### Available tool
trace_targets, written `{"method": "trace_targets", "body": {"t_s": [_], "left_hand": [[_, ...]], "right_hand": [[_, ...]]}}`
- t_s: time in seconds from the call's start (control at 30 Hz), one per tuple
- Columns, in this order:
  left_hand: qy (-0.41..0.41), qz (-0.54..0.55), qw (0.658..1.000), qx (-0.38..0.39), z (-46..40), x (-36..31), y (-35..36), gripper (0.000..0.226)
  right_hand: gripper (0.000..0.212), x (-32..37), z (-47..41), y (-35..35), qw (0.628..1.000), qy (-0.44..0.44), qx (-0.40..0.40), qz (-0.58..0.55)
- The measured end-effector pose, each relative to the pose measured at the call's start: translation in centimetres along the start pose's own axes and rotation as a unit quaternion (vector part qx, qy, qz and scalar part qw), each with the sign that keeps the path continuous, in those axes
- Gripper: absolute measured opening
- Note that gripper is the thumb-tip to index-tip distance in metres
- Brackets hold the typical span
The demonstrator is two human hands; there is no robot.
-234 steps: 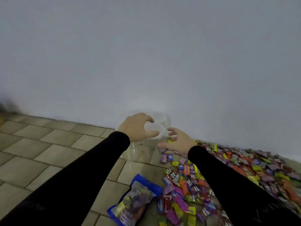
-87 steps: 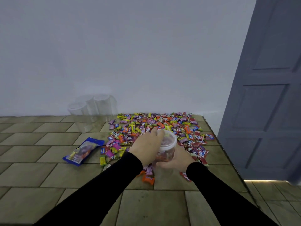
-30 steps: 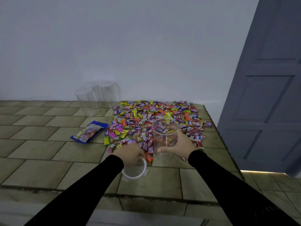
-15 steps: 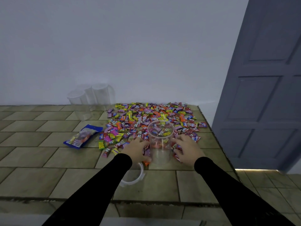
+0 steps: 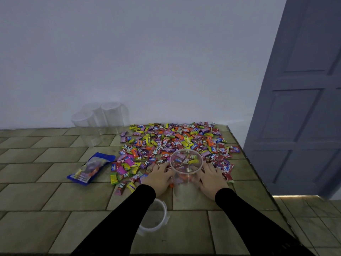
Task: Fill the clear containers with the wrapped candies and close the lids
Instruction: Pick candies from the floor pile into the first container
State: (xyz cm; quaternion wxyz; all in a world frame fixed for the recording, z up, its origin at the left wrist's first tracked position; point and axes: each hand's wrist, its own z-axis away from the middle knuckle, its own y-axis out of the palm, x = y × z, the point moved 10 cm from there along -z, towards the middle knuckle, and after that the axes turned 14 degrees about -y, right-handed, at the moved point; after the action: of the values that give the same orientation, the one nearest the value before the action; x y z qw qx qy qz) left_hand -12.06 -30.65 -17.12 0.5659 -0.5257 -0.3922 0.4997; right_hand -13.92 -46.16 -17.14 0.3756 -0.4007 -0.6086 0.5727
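Note:
An open clear container (image 5: 186, 174) stands upright on the tiled surface at the near edge of a wide spread of wrapped candies (image 5: 173, 143). My left hand (image 5: 159, 177) lies flat on the candies just left of it, fingers spread. My right hand (image 5: 212, 177) lies the same way just right of it. Neither hand grips anything that I can see. The container's clear lid (image 5: 156, 217) lies on the tiles nearer to me, partly under my left sleeve.
Three more lidded clear containers (image 5: 100, 119) stand by the white wall at the back left. A blue candy bag (image 5: 91, 168) lies left of the spread. The tiled surface ends at an edge (image 5: 258, 174) on the right, beside a grey door (image 5: 302, 100).
I took a container from the wall, pulled its lid off and laid the lid down. Over the last second both hands let go and settled on the candies on either side.

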Motion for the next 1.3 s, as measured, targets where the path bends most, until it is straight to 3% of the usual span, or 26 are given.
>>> {"method": "trace_targets", "body": {"t_s": [0.07, 0.23, 0.43, 0.63, 0.83, 0.97, 1.3], "left_hand": [[-0.011, 0.028, 1.000, -0.002, -0.6, 0.2, 0.0, 0.041], [-0.052, 0.115, 0.992, 0.011, -2.1, 0.9, -0.2, 0.036], [-0.081, 0.239, 0.967, -0.023, -2.2, 1.3, -1.2, 0.036], [-0.078, 0.286, 0.953, -0.062, -2.2, 1.6, -2.3, 0.040], [-0.109, 0.339, 0.930, -0.092, -2.1, 2.7, -3.3, 0.027], [-0.106, 0.383, 0.911, -0.107, -1.9, 3.0, -3.9, 0.026], [-0.085, 0.492, 0.846, -0.188, 0.4, 3.0, -8.5, 0.024]], "right_hand": [[0.059, -0.1, -0.8, 0.5, 0.999, 0.001, 0.011, -0.036], [0.040, 0.1, -2.3, 0.1, 0.995, -0.001, 0.000, -0.104], [0.051, -0.7, -3.2, 0.9, 0.981, -0.019, -0.053, -0.188], [0.027, -2.3, -4.1, 1.6, 0.958, 0.051, -0.038, -0.279], [0.028, -2.5, -4.1, -0.5, 0.939, 0.045, -0.107, -0.323], [0.017, -2.2, -3.3, -3.9, 0.929, 0.024, -0.170, -0.328], [0.008, -2.4, -1.1, -11.0, 0.844, 0.045, -0.331, -0.419]]}}
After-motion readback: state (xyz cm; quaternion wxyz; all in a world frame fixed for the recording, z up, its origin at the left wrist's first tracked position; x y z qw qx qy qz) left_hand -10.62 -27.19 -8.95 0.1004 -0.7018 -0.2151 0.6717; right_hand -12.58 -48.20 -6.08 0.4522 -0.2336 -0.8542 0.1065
